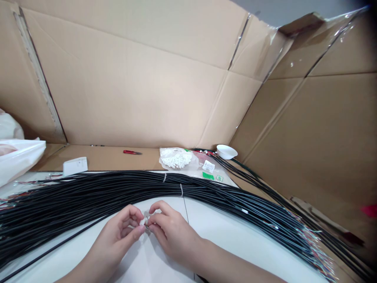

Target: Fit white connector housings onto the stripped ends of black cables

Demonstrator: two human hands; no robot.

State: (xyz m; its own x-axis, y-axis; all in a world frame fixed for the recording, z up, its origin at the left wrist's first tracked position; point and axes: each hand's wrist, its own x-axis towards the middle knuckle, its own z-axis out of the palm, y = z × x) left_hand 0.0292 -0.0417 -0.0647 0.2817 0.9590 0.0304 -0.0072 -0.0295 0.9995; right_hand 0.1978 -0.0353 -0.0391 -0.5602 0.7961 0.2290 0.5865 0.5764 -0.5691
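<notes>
1. White tabletop [235,232] opens at three o'clock, taking the fingertips as clock centre, and leaves room there between the right forearm and the cables; a thin dark seam passes beneath that forearm.
2. The left hand [120,232] enters from seven o'clock, thumb and fingertip narrowed on a small white piece [142,222], other fingers loosely curled.
3. The right hand [173,232] enters from four o'clock, thumb and forefinger pinched on thin wires [147,226] just beside the piece.
4. The piece sits between the two sets of fingertips, the wires on its three-o'clock side; it is too small and covered to tell which way it points or how its long axis runs.
5. A single black cable [59,243] slants from eight o'clock up toward the bundle, passing beyond the left hand.
6. The black cable bundle [147,184] arches across twelve o'clock, its near edge close beyond the fingers; coloured wire ends [318,251] spread at three and nine.
7. Past its far edge lie a white block [75,166] at ten, a red-handled tool [129,152] at twelve with its tip toward three, a clear bag [194,161] of white bits at one, and a white bowl [224,155] at two.
8. Cardboard walls [132,78] rise at twelve and two.
</notes>
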